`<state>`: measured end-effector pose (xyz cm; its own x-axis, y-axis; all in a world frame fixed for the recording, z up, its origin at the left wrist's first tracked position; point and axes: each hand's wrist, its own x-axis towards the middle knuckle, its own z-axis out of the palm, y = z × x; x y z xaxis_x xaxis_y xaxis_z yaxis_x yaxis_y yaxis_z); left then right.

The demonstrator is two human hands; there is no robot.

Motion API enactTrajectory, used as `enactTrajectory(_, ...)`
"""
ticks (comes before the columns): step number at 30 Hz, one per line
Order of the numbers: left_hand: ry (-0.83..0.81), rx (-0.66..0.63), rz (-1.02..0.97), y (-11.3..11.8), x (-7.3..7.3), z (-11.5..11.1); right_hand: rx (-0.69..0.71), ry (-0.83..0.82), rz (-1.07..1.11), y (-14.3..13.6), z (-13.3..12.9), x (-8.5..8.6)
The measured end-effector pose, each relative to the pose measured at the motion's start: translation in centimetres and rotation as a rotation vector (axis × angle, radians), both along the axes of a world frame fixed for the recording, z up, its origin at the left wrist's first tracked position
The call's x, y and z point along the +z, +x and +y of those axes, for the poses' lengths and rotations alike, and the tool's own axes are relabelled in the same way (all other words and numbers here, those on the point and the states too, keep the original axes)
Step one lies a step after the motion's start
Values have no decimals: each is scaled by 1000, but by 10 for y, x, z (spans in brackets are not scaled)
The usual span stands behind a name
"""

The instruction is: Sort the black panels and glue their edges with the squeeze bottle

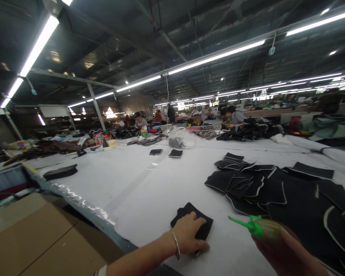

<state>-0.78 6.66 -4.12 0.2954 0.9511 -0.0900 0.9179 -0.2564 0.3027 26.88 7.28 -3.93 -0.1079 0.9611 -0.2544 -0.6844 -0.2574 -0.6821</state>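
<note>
My left hand (189,233), with a bracelet at the wrist, rests on a black fabric piece (204,220) near the front edge of the white table (138,191). Its fingers are apart and curve over the piece, thumb at the near side. At the lower right, my right hand (281,243) is closed around a green-tipped tool (254,226) that points left; the tool's body is mostly hidden. Beyond it lies a spread heap of black pieces (255,188) with pale edges.
Two small black pieces (176,153) lie farther back, near a clear plastic bag (181,138). A dark curved stack (60,172) sits at the left edge. Cardboard (31,234) stands at lower left. People (235,117) sit in the background.
</note>
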Motion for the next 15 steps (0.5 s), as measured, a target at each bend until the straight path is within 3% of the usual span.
enactTrajectory(6, -50, -3, 136, 17, 12, -1, -64, 0, -3, -7, -13, 23)
enactTrajectory(15, -110, -16, 152, 14, 15, 4, -29, 60, -128, -3, -15, 19)
